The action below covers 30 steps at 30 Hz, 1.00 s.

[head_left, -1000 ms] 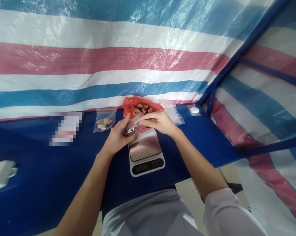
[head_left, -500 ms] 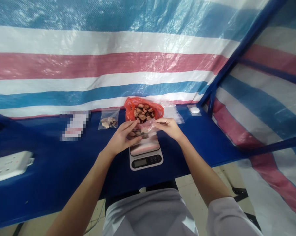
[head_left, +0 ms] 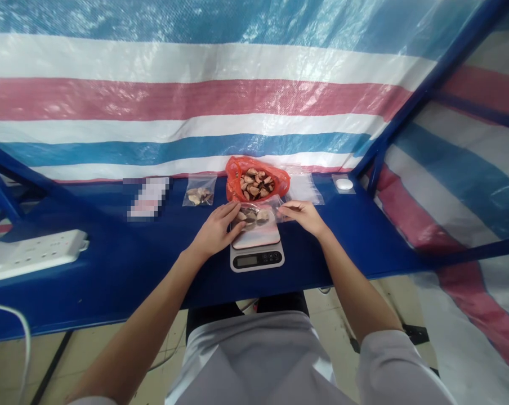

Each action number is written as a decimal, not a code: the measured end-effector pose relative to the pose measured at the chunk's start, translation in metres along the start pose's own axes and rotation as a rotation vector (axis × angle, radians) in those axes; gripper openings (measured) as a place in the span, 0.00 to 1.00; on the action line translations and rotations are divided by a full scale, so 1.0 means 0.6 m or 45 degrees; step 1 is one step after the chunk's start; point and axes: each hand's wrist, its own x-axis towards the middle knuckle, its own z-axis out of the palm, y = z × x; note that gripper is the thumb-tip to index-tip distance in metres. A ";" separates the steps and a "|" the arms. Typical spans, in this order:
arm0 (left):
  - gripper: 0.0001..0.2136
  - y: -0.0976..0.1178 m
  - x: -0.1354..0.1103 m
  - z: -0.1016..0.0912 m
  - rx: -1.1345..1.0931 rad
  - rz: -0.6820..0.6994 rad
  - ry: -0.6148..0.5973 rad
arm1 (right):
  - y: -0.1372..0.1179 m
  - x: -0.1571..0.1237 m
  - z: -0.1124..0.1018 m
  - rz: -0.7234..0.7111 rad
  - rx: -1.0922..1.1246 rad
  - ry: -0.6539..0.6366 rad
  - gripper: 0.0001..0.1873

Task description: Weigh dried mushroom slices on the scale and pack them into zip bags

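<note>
A small clear bag of brown nuts [head_left: 254, 216] lies on the steel plate of a digital kitchen scale [head_left: 257, 247] on the blue table. My left hand [head_left: 218, 230] rests at the bag's left end, fingers together on its edge. My right hand [head_left: 303, 215] pinches the bag's right end. Just behind the scale an open red plastic bag [head_left: 257, 183] holds several brown nuts.
A filled clear bag [head_left: 199, 194] lies left of the red one, with empty clear bags [head_left: 306, 189] to its right. A white round object [head_left: 344, 184] sits at the back right corner. A white power strip [head_left: 30, 254] lies far left. Striped tarpaulin walls [head_left: 195, 95] enclose the table [head_left: 123, 259].
The small bag has come down from between my raised hands onto the scale plate. My hands have spread to its two ends. The camera has tilted back, showing more of the table.
</note>
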 end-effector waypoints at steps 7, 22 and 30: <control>0.25 -0.002 0.006 -0.020 -0.001 -0.014 0.031 | -0.007 -0.015 -0.034 -0.001 -0.102 0.009 0.25; 0.25 -0.077 -0.005 -0.010 0.345 -0.191 -0.011 | 0.048 -0.012 -0.029 -0.359 -1.611 0.229 0.20; 0.26 -0.095 0.001 0.013 0.386 -0.402 -0.037 | 0.061 -0.002 -0.033 -0.242 -1.579 0.141 0.24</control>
